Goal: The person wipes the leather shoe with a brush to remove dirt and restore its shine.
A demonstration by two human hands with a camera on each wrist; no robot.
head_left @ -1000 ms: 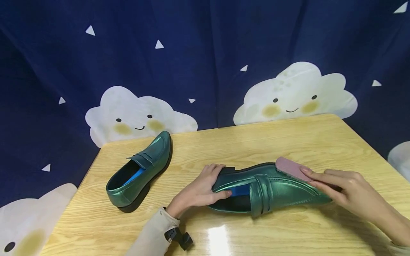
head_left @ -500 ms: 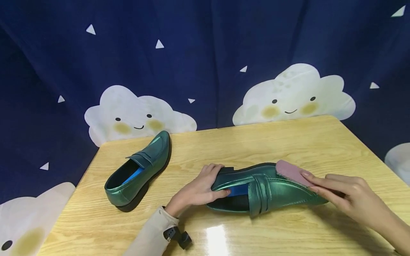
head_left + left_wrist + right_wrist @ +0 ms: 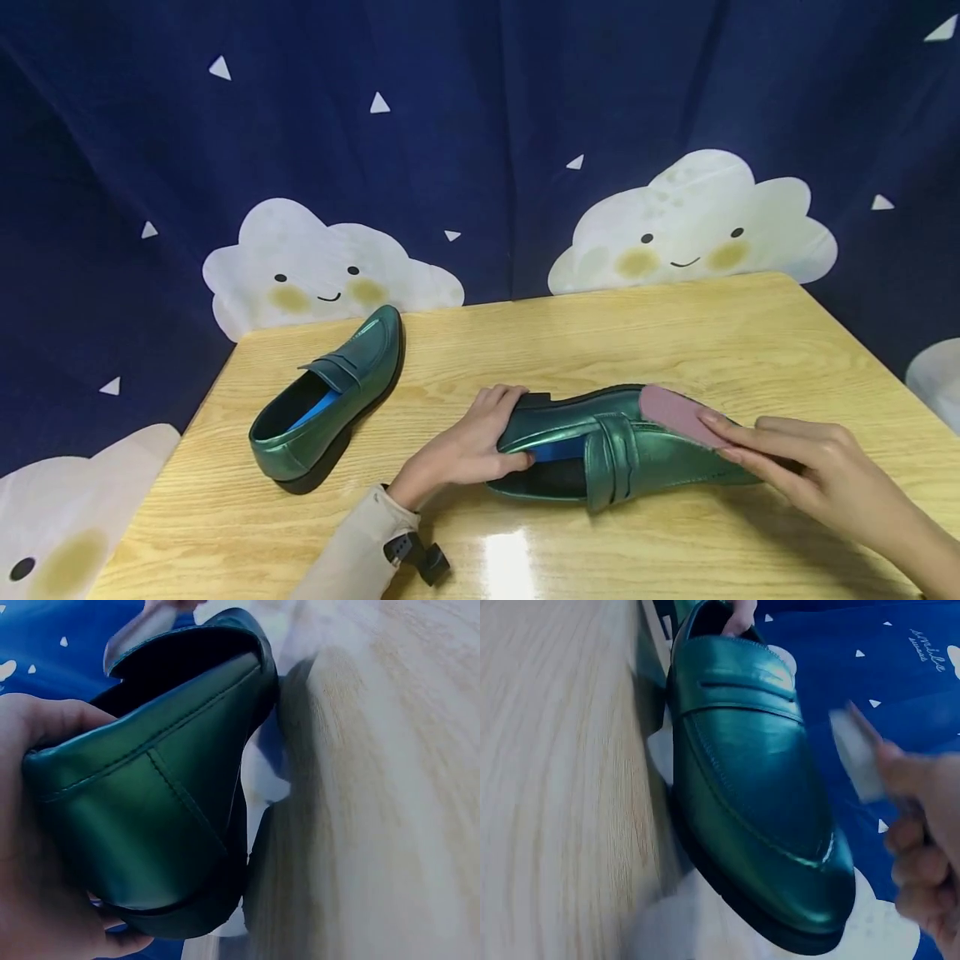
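Head view: a person's two hands work on a metallic green, leather-like loafer with a black sole, at lower centre right of the frame, above a pale wood-grain desk. The hands are apart, each occupied. The left hand grips the heel, thumb hooked over the rim beside the bright blue insole and fingers wrapped behind; this hold presumably steadies the loafer while leaving its front exposed. The loafer is tipped, its opening toward the viewer and its sole toward the far side, which seems to present the upper conveniently. Whether it rests on the desk cannot be told.

The right hand pinches a flat, rounded pink pad by one end, probably so that the free length can reach the leather. The pad overlaps the toe area here, but the right wrist view shows a gap between them.

Upper left of the desk: a matching green loafer stands upright, toe pointing away, apparently set aside to give the hands room.
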